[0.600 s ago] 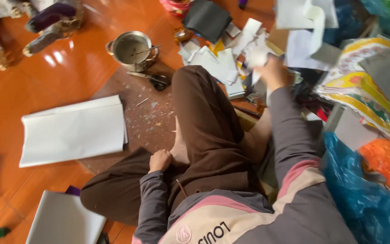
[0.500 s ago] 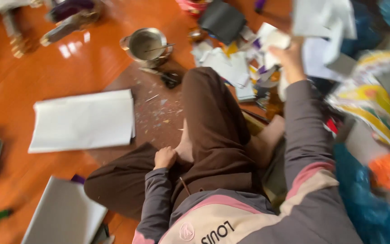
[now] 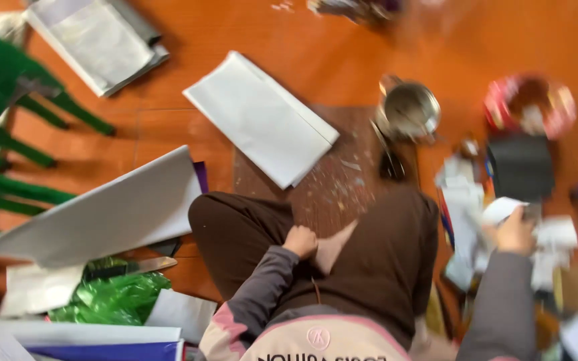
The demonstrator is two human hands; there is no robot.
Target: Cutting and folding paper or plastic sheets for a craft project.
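Observation:
I sit cross-legged on an orange floor in brown trousers. My left hand rests with curled fingers against my bare foot and holds nothing. Out to the right, my right hand grips a small white piece of paper over a blurred pile of loose paper scraps. A brown board speckled with paper bits lies in front of my knees.
A metal pot and scissors sit beyond the board, with a folded white sheet partly on it. A black box and red round container lie right. Green chair legs, a large white sheet and green foil lie left.
The view has swung left, bringing the chair legs and more sheets into sight. My right hand stays at the paper pile; my left hand remains on my leg.

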